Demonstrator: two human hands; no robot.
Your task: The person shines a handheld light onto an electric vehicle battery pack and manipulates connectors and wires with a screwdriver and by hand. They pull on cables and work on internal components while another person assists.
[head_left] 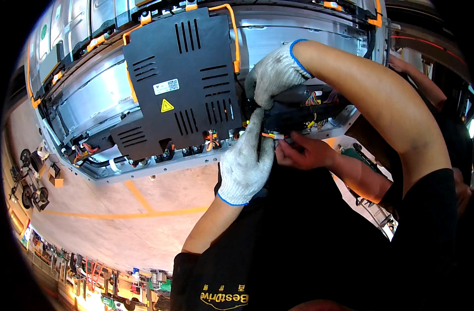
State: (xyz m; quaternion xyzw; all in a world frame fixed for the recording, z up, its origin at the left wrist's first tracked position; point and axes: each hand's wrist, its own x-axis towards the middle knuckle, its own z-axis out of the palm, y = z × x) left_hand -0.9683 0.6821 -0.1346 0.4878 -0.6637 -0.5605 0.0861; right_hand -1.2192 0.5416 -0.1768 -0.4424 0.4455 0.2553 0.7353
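Note:
Both my hands wear whitish knit gloves with blue cuffs and meet at the right edge of a black slotted cover [149, 103] on a large metal battery pack. My left hand [246, 166] reaches up from below, its fingers closed near a wire bundle. My right hand [276, 78] bends down from above, fingers curled in against the dark gap beside the cover. What either hand grips is hidden. Just right of my left fingers, another person's bare hand [309, 153] pinches a small pale connector [274, 136] with orange and yellow wires.
Orange cables [237, 39] run along the cover's edges. Loose multicoloured wires [314, 98] lie right of my hands. The pack's metal frame edge [190, 160] runs below. A wheeled cart [33, 176] stands on the floor at left. Another person's arm [423, 83] shows at far right.

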